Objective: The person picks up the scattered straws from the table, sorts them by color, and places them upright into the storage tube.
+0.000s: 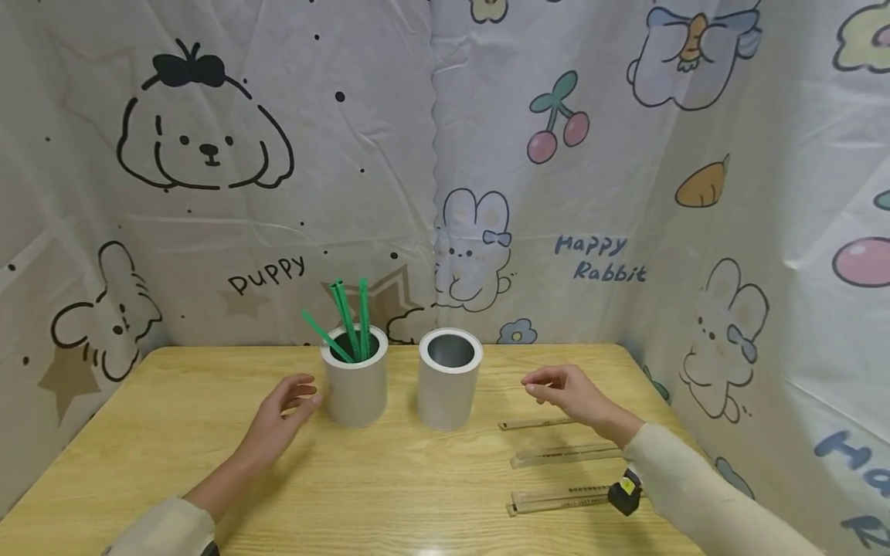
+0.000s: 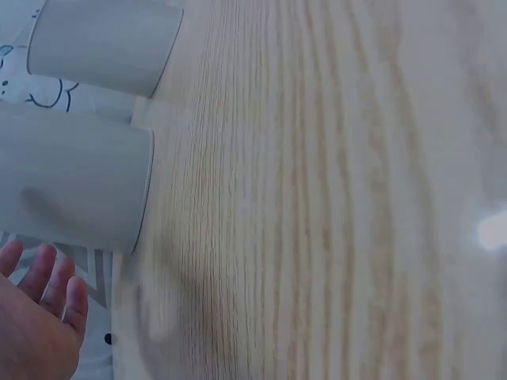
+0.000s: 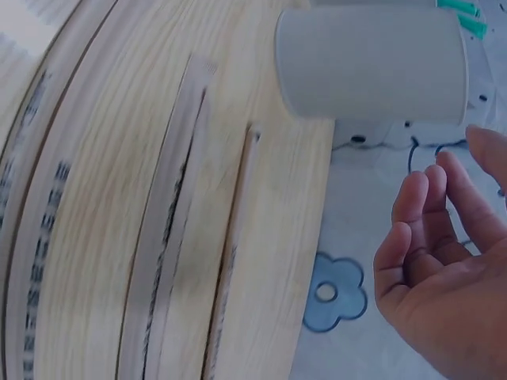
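Two white cylindrical holders stand side by side on the table. Several green straws (image 1: 363, 316) lean out of the left holder (image 1: 357, 398); the right holder (image 1: 446, 398) has a dark, bare-looking interior. My left hand (image 1: 278, 421) is just left of the left holder, its fingers loosely bent and holding nothing. To the right of the right holder, my right hand (image 1: 573, 394) hovers with relaxed, curved fingers and nothing in them. Below it lie thin, flat wrapped sticks (image 1: 556, 500) in roughly parallel rows, with dark print on them; the right forearm hides their far ends.
The light wooden table (image 1: 334, 494) ends at a patterned cloth (image 1: 361, 170) that hangs behind it and at both sides. A small black device with a yellow label (image 1: 625, 491) sits at the right wrist.
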A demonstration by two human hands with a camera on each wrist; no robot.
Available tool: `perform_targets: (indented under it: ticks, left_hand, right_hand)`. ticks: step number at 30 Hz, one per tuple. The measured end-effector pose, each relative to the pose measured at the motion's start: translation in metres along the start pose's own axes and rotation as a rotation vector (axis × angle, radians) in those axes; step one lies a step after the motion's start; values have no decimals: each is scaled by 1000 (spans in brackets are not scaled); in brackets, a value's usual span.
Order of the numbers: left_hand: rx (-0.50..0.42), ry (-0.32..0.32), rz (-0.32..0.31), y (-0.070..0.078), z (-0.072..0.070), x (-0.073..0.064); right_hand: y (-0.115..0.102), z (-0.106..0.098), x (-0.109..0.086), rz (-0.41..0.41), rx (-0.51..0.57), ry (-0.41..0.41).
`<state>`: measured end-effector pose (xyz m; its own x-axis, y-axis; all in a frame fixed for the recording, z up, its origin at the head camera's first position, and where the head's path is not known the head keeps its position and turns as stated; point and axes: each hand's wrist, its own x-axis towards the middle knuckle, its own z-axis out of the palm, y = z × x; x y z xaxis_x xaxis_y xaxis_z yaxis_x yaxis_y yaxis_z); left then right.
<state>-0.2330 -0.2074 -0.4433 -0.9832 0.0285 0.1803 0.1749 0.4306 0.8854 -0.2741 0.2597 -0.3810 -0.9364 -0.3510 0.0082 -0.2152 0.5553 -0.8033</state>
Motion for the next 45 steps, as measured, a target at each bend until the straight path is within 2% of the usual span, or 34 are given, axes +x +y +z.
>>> perform_targets:
  ticks: [4,8,13,18,21,29,38,45]
  left_hand:
    - [25,7,32,8,1,-5]
    - [32,-37,30,18,8,-12]
    - [-3,-102,45,26,25,-16]
    - [-51,-172,60,36,45,-13]
    - [-69,-195,47,39,56,-10]
    - [-84,-207,-14,40,82,-3]
    - [-113,-204,-1,39,107,4]
    - [-119,-166,-10,32,122,9]
  right_hand:
    - [13,-7,-2,-4,-23,-1]
    - [23,-10,-3,-15,-43,-21]
    - [39,-14,-2,-28,-41,-57]
    - [54,-20,-1,-15,-56,-53]
    - [60,-24,-1,-15,-80,-50]
    - [76,-32,-1,3,-71,-49]
    - [92,-36,-1,5,-24,-71]
    - [89,-36,-3,8,-31,-60]
